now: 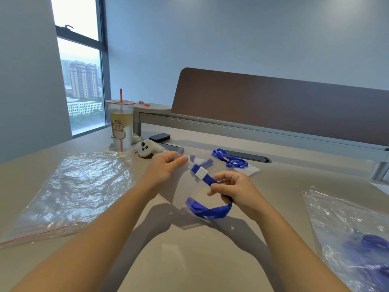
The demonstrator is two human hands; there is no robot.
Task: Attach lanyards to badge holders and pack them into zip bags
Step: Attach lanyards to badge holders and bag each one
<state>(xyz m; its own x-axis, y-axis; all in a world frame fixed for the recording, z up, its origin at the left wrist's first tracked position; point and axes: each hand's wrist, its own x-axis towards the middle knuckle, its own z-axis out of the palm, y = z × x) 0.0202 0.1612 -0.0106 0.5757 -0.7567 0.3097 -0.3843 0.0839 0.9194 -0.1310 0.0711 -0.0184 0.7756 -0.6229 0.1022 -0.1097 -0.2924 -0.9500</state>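
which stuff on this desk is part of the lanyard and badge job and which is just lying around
Part of the job:
- blue lanyard and clear badge holder, held by left hand and right hand
- spare lanyard
- empty zip bag
- filled zip bag

Lying about:
- drink cup
- white controller
- black phone

Beige surface (189,260) carried: zip bags near left (69,190) and near right (353,239); cup (121,125), controller (147,149), spare lanyard (230,161) far.

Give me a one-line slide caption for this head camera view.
Both hands, left hand and right hand, hold a blue lanyard and clear badge holder above the desk, between zip bags.
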